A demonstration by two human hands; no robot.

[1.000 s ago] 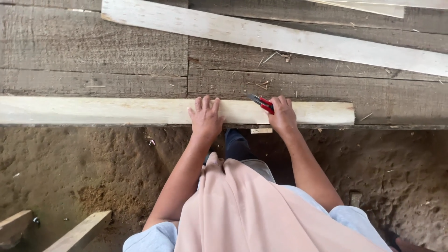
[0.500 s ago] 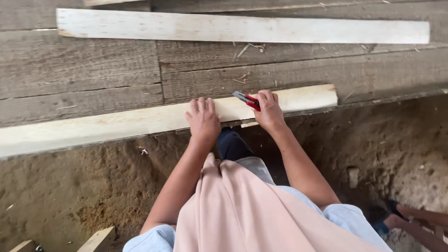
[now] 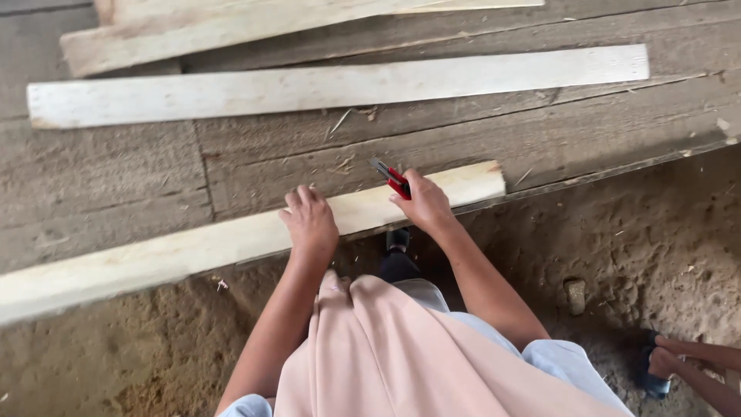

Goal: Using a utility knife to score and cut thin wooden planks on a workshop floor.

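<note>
A person's left hand (image 3: 311, 222) lies flat, fingers spread, on a pale wooden plank (image 3: 231, 239) resting along the edge of a weathered board platform (image 3: 116, 177), while the right hand (image 3: 423, 202) is closed around a red-and-black utility knife (image 3: 391, 178) held at the plank's far edge. Two more pale planks (image 3: 332, 85) lie farther back on the platform; bare dirt ground (image 3: 633, 247) lies below, where another person's foot (image 3: 695, 359) shows at lower right.

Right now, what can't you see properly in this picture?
- Head view: the near plank runs off the left edge, so its far end is cut off.
- The red cutter is partly hidden inside the right hand; its blade is too small to tell.
- The left hand covers the plank beneath it.
- The person's legs hide under pink cloth.
</note>
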